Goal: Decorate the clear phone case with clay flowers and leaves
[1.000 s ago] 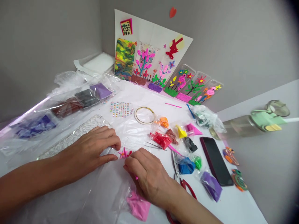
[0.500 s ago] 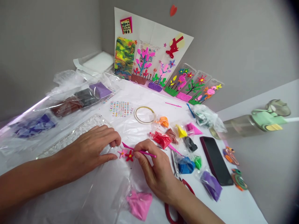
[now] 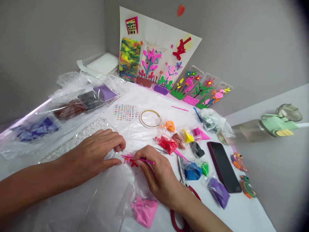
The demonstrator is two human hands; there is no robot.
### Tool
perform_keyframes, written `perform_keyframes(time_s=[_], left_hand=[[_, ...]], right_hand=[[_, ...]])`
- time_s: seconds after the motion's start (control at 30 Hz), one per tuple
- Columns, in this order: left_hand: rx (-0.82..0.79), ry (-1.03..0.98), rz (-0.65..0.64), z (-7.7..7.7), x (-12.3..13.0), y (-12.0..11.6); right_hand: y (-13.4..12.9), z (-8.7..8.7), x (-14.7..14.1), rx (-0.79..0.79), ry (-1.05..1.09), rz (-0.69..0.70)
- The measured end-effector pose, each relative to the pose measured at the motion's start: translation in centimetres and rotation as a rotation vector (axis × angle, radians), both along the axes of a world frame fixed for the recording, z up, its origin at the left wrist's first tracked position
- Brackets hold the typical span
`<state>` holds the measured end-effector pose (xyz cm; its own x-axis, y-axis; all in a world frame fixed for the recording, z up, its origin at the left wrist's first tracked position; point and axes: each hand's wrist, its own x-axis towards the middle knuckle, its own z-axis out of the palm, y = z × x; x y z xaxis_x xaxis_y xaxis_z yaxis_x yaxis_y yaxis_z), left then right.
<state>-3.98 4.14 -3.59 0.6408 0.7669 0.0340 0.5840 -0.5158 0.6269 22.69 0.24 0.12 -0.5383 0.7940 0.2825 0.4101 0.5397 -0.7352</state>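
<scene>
My right hand (image 3: 159, 175) pinches a thin pink clay modelling tool (image 3: 149, 161) between thumb and fingers. Its pointed end lies over a small pink clay flower (image 3: 127, 159); whether it touches the clay I cannot tell. A small red clay flower (image 3: 134, 163) sits beside the pink one, partly hidden by my right fingers. My left hand (image 3: 100, 148) rests just left of the flowers, thumb stretched apart from the bent fingers, with nothing visible in it. Behind that hand lies a clear patterned phone case (image 3: 72, 138). Clear plastic film covers the surface under the flowers.
Scissors (image 3: 177, 220) lie partly under my right forearm. Right of my hands are clay packets, such as red (image 3: 169, 145) and blue (image 3: 192, 170), and a phone (image 3: 224, 167). Beyond are a tape roll (image 3: 150, 119), rhinestones (image 3: 125, 112), and decorated cases against the wall. A bottle (image 3: 251, 130) stands right.
My right hand has shifted slightly left, bringing the modelling tool's point from above the flowers onto the area of the pink one. More of the red flower is covered. My left hand stays put.
</scene>
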Motion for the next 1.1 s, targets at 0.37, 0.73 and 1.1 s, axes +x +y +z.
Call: perform_keyframes(time_s=[0.37,0.73,1.1], left_hand=[[-0.003,-0.025,-0.013,-0.1,0.0,0.0],[0.008,-0.041,-0.014,-0.2,-0.1,-0.1],[0.023,-0.034,0.005,-0.1,0.1,-0.1]], right_hand=[[0.1,0.1,0.1,0.012,-0.014,0.0],[0.1,-0.6,0.1,0.071,-0.056,0.066],[0.6,0.4,0.4,-0.488,0.376,-0.196]])
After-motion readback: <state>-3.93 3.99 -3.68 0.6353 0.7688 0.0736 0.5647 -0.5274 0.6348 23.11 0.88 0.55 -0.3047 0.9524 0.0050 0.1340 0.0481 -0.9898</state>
